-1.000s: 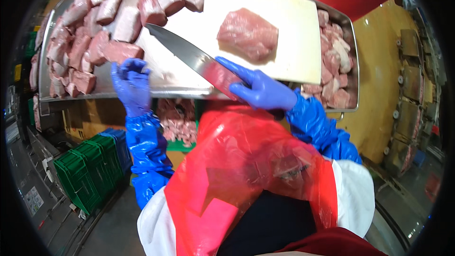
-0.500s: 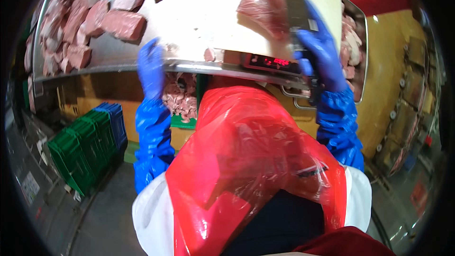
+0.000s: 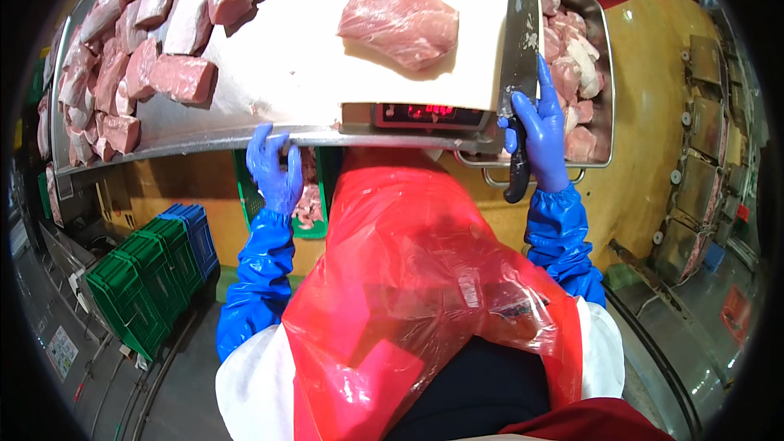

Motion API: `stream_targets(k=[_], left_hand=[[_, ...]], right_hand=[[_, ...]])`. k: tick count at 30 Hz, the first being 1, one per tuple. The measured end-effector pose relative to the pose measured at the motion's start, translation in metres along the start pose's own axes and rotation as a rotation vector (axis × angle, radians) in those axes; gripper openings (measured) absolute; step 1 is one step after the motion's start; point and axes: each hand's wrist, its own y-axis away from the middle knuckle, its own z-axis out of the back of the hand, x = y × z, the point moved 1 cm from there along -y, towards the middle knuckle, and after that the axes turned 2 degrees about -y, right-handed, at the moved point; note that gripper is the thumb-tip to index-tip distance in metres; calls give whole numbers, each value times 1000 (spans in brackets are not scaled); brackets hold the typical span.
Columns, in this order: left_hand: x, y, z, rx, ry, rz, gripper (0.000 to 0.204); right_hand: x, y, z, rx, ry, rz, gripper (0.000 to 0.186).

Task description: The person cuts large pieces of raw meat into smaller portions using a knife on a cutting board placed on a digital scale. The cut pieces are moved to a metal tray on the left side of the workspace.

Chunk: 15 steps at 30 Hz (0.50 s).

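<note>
My right hand (image 3: 543, 135), in a blue glove, grips a large knife (image 3: 520, 28) near the right edge of the white cutting board (image 3: 482, 0). Its broad blade points away from me and its black handle hangs down past the table's edge. On the board, left of the blade and apart from it, lies a raw piece of meat (image 3: 400, 20). My left hand (image 3: 276, 170), gloved in blue too, is open with its fingers spread. It hovers just off the metal table's near edge, above a green crate (image 3: 309, 233) with meat scraps inside.
Several cut meat pieces (image 3: 181, 79) are heaped on the metal table (image 3: 245, 86) at left. A scale with a red display (image 3: 429, 114) sits by the board's near edge. At right stands a metal tray (image 3: 607, 73) of meat chunks. Green crates (image 3: 135, 278) stand on the floor at left.
My left hand has drawn back from the table to above the green crate; a small scrap near the edge is gone from there. Knife and right hand have shifted; the view has moved too.
</note>
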Motion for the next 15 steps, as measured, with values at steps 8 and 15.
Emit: stream_targets(k=[8,15], left_hand=[[-154,-199,-110,146,1226,315,44],[-246,-164,-110,397,875,-221,48]], right_hand=[[-15,-35,-34,-51,-285,3,23],[-33,-88,163,-715,-57,417,30]])
